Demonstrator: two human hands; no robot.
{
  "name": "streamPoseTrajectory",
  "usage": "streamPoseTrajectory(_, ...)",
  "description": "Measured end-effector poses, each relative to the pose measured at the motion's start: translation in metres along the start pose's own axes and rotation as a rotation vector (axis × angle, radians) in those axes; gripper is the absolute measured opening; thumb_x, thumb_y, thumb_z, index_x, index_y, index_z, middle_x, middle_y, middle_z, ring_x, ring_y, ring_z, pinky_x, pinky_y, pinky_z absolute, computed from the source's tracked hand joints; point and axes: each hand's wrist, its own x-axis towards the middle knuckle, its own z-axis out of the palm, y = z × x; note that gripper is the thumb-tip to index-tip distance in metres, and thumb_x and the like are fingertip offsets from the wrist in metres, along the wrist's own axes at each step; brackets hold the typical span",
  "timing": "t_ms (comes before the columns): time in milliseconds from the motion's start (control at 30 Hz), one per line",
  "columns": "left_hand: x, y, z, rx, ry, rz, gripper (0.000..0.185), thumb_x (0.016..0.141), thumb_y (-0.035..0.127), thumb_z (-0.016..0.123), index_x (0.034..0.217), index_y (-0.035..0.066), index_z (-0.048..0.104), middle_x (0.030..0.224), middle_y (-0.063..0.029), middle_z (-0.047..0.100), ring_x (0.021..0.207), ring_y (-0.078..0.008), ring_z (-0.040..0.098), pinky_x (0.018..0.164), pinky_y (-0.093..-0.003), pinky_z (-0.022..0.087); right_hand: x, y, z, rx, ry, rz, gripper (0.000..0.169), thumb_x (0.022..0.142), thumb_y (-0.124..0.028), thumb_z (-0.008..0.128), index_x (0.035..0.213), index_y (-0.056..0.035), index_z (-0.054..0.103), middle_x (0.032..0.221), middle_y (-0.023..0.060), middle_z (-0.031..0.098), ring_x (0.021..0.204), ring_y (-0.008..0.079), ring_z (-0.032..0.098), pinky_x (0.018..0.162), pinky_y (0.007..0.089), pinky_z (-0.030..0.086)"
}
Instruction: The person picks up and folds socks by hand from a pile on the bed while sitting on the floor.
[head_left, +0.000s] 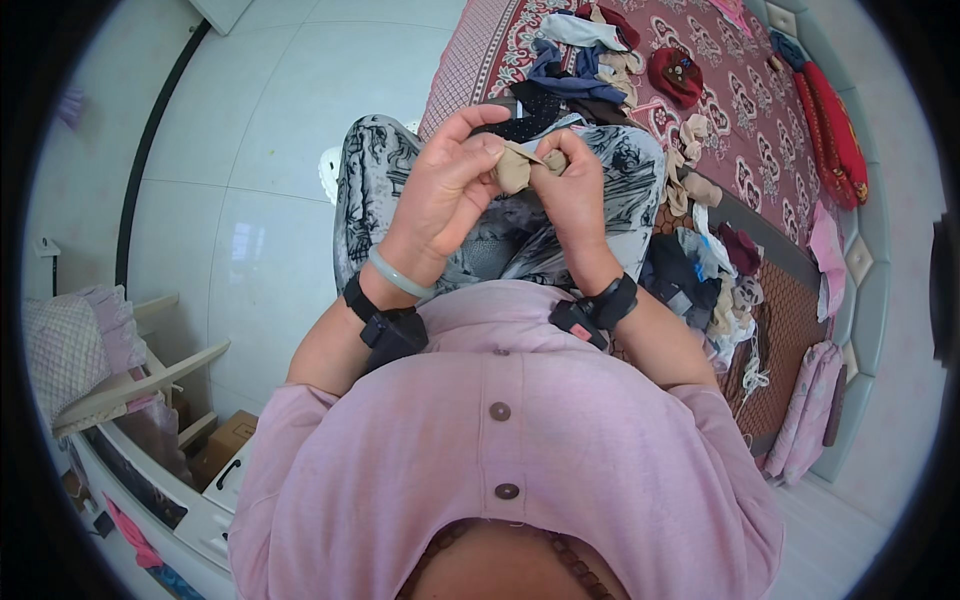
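Between my two hands, above my lap, is a small piece of thin beige fabric (514, 169), bunched up; it looks like a nylon sock. My left hand (457, 176) pinches its left side between thumb and fingers, palm turned partly up. On the other side, my right hand (571, 180) grips the fabric between thumb and forefinger, and part of the cloth is hidden behind that thumb. Patterned grey trousers (375, 195) cover my legs below. Just beyond my knees lies a black dotted garment (536, 109) on the bed.
On the red patterned bedspread (720, 112) lie blue clothing (577, 75), a maroon cap-like item (675, 76) and several beige socks (694, 135). A heap of mixed clothes (686, 277) sits on the brown mat (787, 300) at my right. To the left stands a wooden chair (142, 386) on tiled floor (277, 247).
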Motion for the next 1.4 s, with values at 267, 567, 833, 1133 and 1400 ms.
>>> streamPoseTrajectory(267, 0.0, -0.01, -0.033, -0.238, -0.017, -0.205, 0.038, 0.094, 0.006, 0.054, 0.131, 0.0, 0.045, 0.12, -0.0184, 0.059, 0.113, -0.029, 0.059, 0.101, -0.0423, 0.048, 0.011, 0.006, -0.011, 0.552, -0.095, 0.305, 0.019, 0.079, 0.007, 0.059, 0.092, -0.0065, 0.061, 0.079, 0.0018, 0.06, 0.067, 0.0088, 0.059, 0.058, 0.0217, 0.046)
streamPoseTrajectory(567, -0.008, -0.01, -0.022, 0.056, -0.231, -0.242, 0.049, 0.088, 0.008, 0.067, 0.13, 0.002, 0.045, 0.123, -0.0133, 0.057, 0.117, -0.0217, 0.057, 0.102, -0.0338, 0.047, 0.002, -0.012, -0.018, 0.827, -0.205, 0.518, 0.021, 0.082, 0.004, 0.055, 0.1, -0.0053, 0.059, 0.09, 0.0043, 0.062, 0.076, 0.0125, 0.063, 0.064, 0.0254, 0.053)
streamPoseTrajectory(833, 0.014, -0.034, -0.042, 1.192, 0.137, 0.239, 0.024, 0.082, 0.002, 0.063, 0.105, 0.008, 0.058, 0.077, 0.0016, 0.057, 0.071, -0.0085, 0.053, 0.065, -0.0233, 0.045, -0.017, -0.03, 0.016, 0.702, -0.343, 0.244, 0.025, 0.078, 0.008, 0.056, 0.099, -0.0047, 0.06, 0.087, 0.0023, 0.059, 0.076, 0.0085, 0.058, 0.064, 0.0212, 0.047)
streamPoseTrajectory(1133, 0.02, -0.015, -0.033, 0.649, 0.397, 0.4, 0.029, 0.094, 0.015, 0.059, 0.118, 0.003, 0.048, 0.094, -0.0022, 0.055, 0.084, -0.0099, 0.054, 0.077, -0.0248, 0.049, -0.028, -0.054, 0.053, 0.138, -0.588, -0.399, 0.012, 0.079, 0.001, 0.061, 0.089, -0.0042, 0.06, 0.086, 0.0049, 0.057, 0.087, 0.0182, 0.058, 0.078, 0.0294, 0.047)
streamPoseTrajectory(1400, 0.025, -0.004, -0.03, 0.435, 0.39, 0.378, 0.024, 0.095, 0.008, 0.055, 0.117, 0.002, 0.049, 0.101, -0.0052, 0.057, 0.09, -0.0118, 0.058, 0.079, -0.0255, 0.051, -0.022, -0.048, 0.051, 0.107, -0.303, -0.356, 0.02, 0.075, -0.001, 0.067, 0.093, -0.0043, 0.059, 0.091, 0.0081, 0.06, 0.083, 0.0213, 0.06, 0.077, 0.0298, 0.048)
